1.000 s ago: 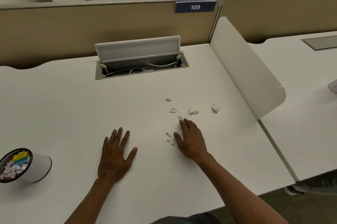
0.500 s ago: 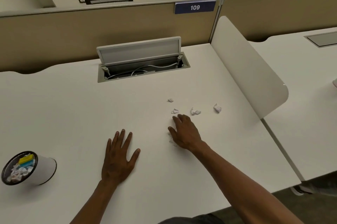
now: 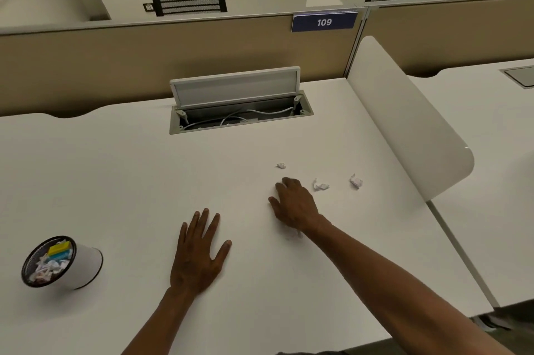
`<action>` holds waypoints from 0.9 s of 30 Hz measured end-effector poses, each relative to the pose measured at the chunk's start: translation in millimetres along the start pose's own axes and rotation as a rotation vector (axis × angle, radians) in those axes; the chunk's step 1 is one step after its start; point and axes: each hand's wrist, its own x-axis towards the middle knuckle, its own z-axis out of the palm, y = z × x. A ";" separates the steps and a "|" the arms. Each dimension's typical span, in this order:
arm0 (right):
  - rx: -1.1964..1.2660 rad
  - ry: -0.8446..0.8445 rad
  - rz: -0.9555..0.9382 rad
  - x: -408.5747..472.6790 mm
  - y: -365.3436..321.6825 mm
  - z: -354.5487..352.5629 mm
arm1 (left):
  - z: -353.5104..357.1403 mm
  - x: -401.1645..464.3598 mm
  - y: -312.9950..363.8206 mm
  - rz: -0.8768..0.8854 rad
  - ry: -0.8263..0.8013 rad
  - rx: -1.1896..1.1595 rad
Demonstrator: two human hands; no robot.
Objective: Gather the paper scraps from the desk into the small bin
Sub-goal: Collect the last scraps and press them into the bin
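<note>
Crumpled white paper scraps lie on the white desk [image 3: 115, 181]: one small scrap [image 3: 281, 165] farthest back, one scrap [image 3: 320, 184] just right of my right hand, another scrap [image 3: 356, 181] farther right. My right hand [image 3: 291, 201] is on the desk with its fingers curled down over a scrap that they hide. Blurred scraps [image 3: 293, 234] show beside its wrist. My left hand [image 3: 199, 250] lies flat on the desk, fingers spread, holding nothing. The small white bin [image 3: 86, 265] stands at the front left, holding scraps and a yellow and blue item.
An open cable box [image 3: 239, 112] with its lid raised sits at the back of the desk. A white side divider [image 3: 404, 112] bounds the desk on the right, a tan partition [image 3: 144, 65] behind. Another desk [image 3: 491, 167] lies beyond the divider.
My right hand moved forward and left over the scraps, and its fingers went from straight to curled, covering the scrap that lay just beyond them. My left hand stayed flat.
</note>
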 end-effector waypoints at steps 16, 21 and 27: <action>-0.076 -0.123 0.000 47.0 4.1 -15.5 | -0.2 -0.1 0.4 -0.007 -0.012 0.031; -0.076 -0.075 -0.098 24.8 1.6 -4.7 | -0.3 0.2 0.5 -0.003 -0.008 0.031; 0.153 0.102 -0.108 -36.6 8.0 10.7 | 2.4 1.3 -1.7 0.010 0.009 0.018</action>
